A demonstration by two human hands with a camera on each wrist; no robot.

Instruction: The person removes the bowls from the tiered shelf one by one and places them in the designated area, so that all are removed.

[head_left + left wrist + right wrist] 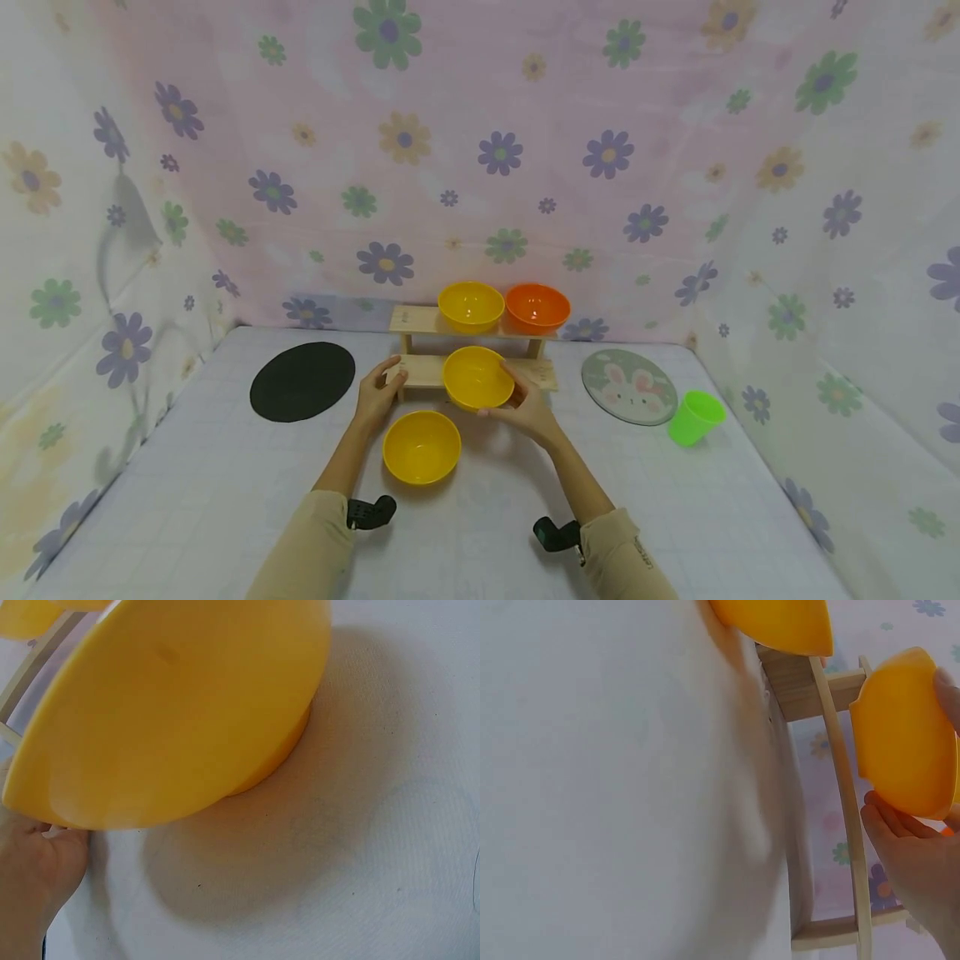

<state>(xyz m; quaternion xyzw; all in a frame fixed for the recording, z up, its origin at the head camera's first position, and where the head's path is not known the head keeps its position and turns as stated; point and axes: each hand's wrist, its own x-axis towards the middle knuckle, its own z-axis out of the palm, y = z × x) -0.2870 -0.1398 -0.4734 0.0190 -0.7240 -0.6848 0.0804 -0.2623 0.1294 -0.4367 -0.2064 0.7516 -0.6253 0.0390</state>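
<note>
My right hand (pixel 528 410) holds a yellow bowl (pixel 478 379) by its right side, thumb near the front and fingers along the rim. In the right wrist view, the base of this bowl (pixel 904 735) is close over the lower board of a two-step wooden rack (pixel 844 772). At the left end of that board, my left hand (pixel 377 398) grips the rack (pixel 423 371) between thumb and fingers. A second yellow bowl (pixel 422 447) sits upright on the table between my forearms; it fills much of the left wrist view, hiding part of the left hand (pixel 45 874).
On the rack's upper step stand another yellow bowl (pixel 471 307) and an orange bowl (pixel 537 308). A black round mat (pixel 302 382) lies to the left. To the right are a round rabbit-patterned mat (pixel 628 387) and a green cup (pixel 696 418). Flowered cloth walls (pixel 450 200) surround the table.
</note>
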